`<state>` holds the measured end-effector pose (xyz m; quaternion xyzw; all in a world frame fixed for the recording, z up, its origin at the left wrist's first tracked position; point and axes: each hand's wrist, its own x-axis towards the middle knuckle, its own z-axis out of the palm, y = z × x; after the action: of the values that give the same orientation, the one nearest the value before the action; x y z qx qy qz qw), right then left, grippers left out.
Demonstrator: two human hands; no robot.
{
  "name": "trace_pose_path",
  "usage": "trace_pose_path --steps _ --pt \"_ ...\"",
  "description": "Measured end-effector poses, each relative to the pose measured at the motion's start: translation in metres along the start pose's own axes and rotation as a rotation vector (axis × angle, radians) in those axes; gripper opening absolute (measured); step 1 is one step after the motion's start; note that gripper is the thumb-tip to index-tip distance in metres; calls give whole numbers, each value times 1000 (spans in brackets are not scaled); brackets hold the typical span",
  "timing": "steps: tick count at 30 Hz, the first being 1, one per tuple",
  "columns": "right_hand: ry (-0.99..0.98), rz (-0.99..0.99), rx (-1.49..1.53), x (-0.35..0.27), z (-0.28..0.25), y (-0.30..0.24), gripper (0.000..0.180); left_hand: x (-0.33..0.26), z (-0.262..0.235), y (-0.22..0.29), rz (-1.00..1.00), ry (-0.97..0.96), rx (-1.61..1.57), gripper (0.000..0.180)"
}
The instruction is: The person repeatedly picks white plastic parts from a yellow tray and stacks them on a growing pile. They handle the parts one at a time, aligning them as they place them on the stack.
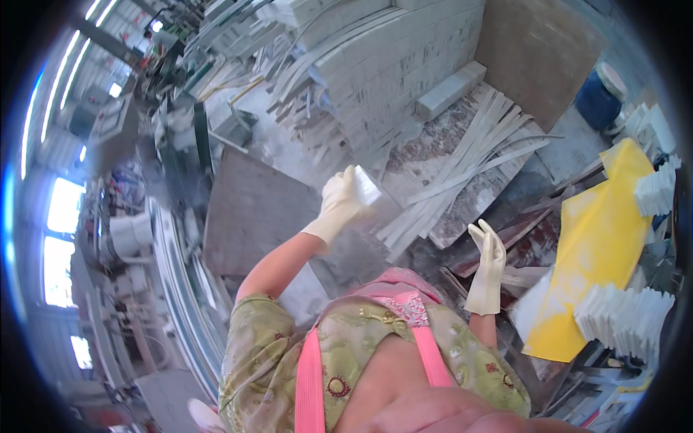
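My left hand [339,204], in a cream rubber glove, grips a small whitish block [369,189] with a bright, smooth end. Motion and dust blur the block's lower side, and my fingers on its far side are partly hidden. Off to the right, my right hand [489,261] wears a matching glove and is raised with fingers stretched and a little apart. Nothing shows in it. Long, thin pale strips [462,177] lie crossed on a dusty board [516,173] beyond the two hands.
A tall stack of whitish blocks [404,65] stands ahead, near a large brown panel [538,54]. A blue drum [600,96] is at the far right. Yellow sheeting [595,249] and bunched white slats [624,321] lie to the right. Left stands a flat grey-brown board [253,209].
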<state>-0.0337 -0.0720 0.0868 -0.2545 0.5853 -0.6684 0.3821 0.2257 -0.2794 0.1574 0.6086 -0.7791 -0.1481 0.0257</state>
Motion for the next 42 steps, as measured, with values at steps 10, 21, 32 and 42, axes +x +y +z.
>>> trace_pose_path --steps 10,21,32,42 --pt "177 133 -85 41 36 44 43 236 -135 5 594 115 361 120" --pt "807 401 -18 41 175 108 49 573 -196 101 1148 203 742 111" --pt "867 450 -35 70 233 118 48 696 -195 144 1287 128 807 112" --pt "767 520 67 93 226 146 45 723 -191 141 1219 -46 667 115"
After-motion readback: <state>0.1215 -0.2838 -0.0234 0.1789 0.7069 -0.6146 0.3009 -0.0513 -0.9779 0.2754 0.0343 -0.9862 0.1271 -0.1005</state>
